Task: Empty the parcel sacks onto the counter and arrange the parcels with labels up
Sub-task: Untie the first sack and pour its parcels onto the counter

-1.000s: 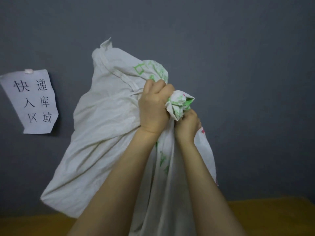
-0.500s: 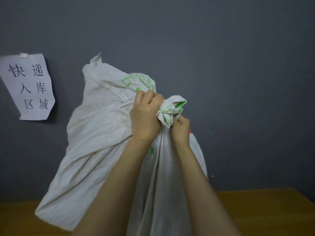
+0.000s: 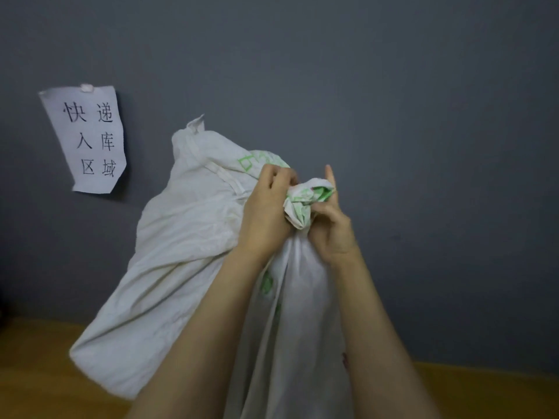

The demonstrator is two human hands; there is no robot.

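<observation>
One grey wall (image 3: 393, 86) is filling most of the view, behind everything else. A single white parcel sack (image 3: 181, 252) with green printing is hanging raised in front of it. Its body is slumping down to the left, and its lower folds are dropping out of view between the two bare forearms (whether it is touching anything below cannot be told). A yellow-brown worktop (image 3: 36, 373) is showing in strips along the bottom, on both sides of the sack. A white paper sign (image 3: 87, 140) with black characters is hanging on the wall, well left of the sack. Both hands are working close together at the sack's bunched neck (image 3: 305, 198). The left hand (image 3: 266, 213) is curling its fingers into the cloth just left of the bunch. The right hand (image 3: 329, 228) is pinching the bunch from below and right, one finger sticking straight up.
</observation>
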